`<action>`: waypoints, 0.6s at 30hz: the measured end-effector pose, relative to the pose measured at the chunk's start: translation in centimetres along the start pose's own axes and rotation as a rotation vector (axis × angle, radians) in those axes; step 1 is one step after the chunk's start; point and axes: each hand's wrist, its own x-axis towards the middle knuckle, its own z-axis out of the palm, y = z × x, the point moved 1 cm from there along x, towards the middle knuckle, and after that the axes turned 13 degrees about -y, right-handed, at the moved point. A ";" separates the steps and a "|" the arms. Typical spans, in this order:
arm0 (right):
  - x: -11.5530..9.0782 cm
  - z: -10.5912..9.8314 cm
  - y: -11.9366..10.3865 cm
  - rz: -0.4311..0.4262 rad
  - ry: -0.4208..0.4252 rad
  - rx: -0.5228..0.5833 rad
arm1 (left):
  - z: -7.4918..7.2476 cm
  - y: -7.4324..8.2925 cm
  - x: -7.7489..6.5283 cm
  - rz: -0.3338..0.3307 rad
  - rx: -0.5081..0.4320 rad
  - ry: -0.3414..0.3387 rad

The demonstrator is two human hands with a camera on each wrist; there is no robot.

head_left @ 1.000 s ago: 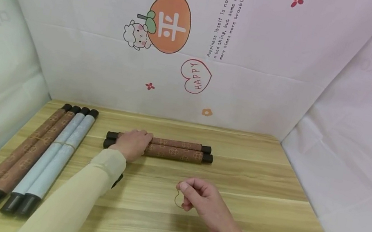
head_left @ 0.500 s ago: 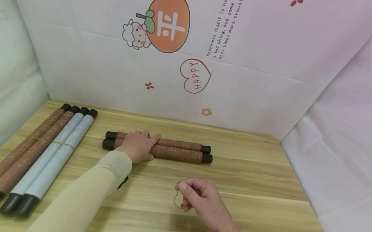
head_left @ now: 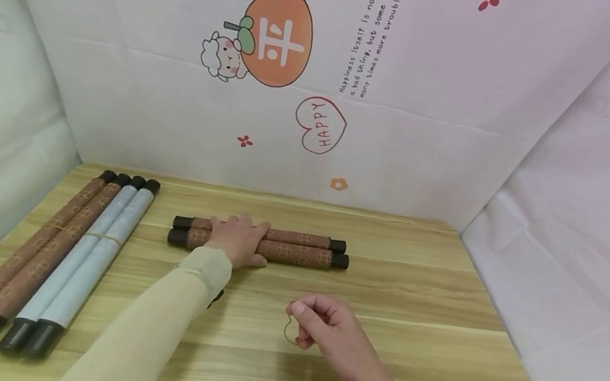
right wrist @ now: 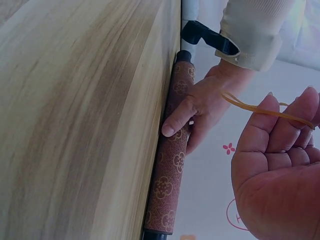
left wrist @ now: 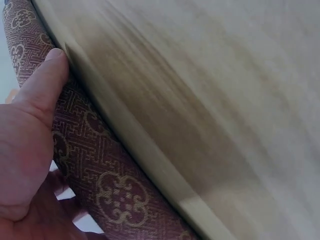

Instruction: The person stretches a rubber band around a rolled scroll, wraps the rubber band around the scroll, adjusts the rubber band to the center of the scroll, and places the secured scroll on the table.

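Note:
Two brown patterned scrolls [head_left: 293,254] with black end caps lie side by side across the table. Over their left half rests my left hand [head_left: 237,241], its thumb along the near side and its fingers reaching toward the far one. In the left wrist view the thumb [left wrist: 42,82] lies straight on the scroll's cloth [left wrist: 122,197]. My right hand [head_left: 337,336], nearer and to the right, pinches a thin yellow-orange rubber band [head_left: 288,329] above the table. The right wrist view shows the rubber band [right wrist: 260,110] looped by the fingertips.
On the left of the wooden table [head_left: 436,350] lie two brown scrolls [head_left: 31,265] and two pale blue scrolls [head_left: 90,261], parallel and slanting away. Thin bands circle them. White printed cloth [head_left: 413,134] stands behind and on both sides.
My left hand has slid right along the scrolls, which stay in place; its thumb now shows on the near side. The right hand with the rubber band has hardly moved.

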 end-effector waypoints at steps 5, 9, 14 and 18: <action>0.0 0.1 0.0 0.005 -0.003 0.007 | 0.0 0.2 0.0 0.012 0.009 -0.004; -0.1 0.2 0.1 -0.001 -0.003 0.010 | -0.2 0.5 -0.3 0.007 -0.017 -0.012; -0.1 0.3 0.0 -0.003 -0.009 -0.005 | -0.4 0.8 -0.4 -0.005 -0.021 -0.032; -0.1 0.3 0.0 -0.005 -0.010 -0.011 | -0.4 0.8 -0.5 0.024 -0.033 -0.028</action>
